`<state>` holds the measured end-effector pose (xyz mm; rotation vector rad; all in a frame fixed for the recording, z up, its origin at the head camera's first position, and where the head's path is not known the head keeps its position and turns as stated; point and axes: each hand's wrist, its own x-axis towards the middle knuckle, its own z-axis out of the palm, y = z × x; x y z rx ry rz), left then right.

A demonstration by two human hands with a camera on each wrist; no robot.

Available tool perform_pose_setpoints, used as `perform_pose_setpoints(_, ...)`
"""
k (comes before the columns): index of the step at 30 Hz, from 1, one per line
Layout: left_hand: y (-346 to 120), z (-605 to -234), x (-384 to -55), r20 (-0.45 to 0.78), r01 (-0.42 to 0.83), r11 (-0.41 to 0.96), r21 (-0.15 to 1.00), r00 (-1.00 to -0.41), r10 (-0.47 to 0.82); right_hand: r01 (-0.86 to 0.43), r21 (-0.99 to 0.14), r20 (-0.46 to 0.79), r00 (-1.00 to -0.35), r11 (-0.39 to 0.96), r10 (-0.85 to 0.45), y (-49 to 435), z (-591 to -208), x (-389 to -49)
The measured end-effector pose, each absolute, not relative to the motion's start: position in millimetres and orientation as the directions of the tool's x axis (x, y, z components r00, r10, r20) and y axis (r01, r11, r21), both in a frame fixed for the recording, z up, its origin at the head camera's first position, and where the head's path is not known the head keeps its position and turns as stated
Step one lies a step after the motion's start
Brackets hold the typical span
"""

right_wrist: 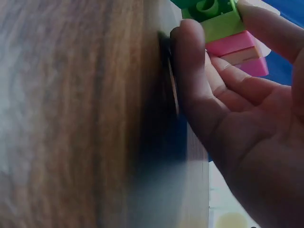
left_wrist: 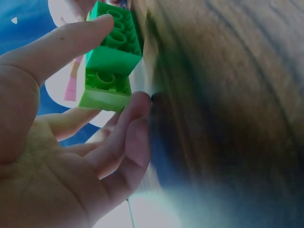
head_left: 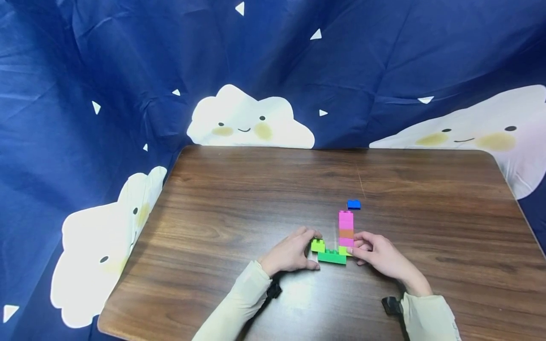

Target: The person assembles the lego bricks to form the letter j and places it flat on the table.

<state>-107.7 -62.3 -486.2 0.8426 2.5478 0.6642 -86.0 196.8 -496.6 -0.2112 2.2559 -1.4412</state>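
Note:
A joined toy brick assembly is held between both hands in the head view. Its base is a long green brick (head_left: 332,257) with a lime brick (head_left: 317,245) on the left end. From the right end rises a column (head_left: 346,222) of lime, pink and orange bricks. My left hand (head_left: 292,251) holds the left end, thumb at the green brick and fingers around the lime one. My right hand (head_left: 384,255) pinches the column's lower lime brick (right_wrist: 223,26). Hollow brick undersides show in both wrist views, so the assembly appears raised off the table.
A small blue brick (head_left: 354,204) lies beyond the column on the brown wooden table (head_left: 239,189). Behind the table hangs a dark blue curtain (head_left: 341,57) with white clouds and triangles. Dark straps with cameras sit at both wrists.

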Motion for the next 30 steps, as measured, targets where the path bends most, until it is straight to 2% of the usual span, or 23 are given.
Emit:
perform_pose_setpoints(4,-61,-488,-106,-0.194,0.45,0.714,0.536,-0.758,0.623,0.131,-0.876,-0.316,-0.883,0.464,-0.347,196,-496,-85)
perform_pose_setpoints(11,-57,-486,-104,-0.199,0.456,0.718,0.526,-0.754,0.626,0.19,-0.898,-0.343,-0.867,0.396,-0.361,192,-491,-83)
perform_pose_setpoints(21,-56,-487,-102,-0.168,0.491,0.716,0.496,-0.755,0.634,0.278,-0.883,-0.404,-0.86,0.379,-0.311,187,-490,-82)
perform_pose_setpoints(30,-55,-486,-103,-0.161,0.505,0.712,0.488,-0.75,0.642,0.265,-0.877,-0.391,-0.879,0.402,-0.272,186,-491,-81)
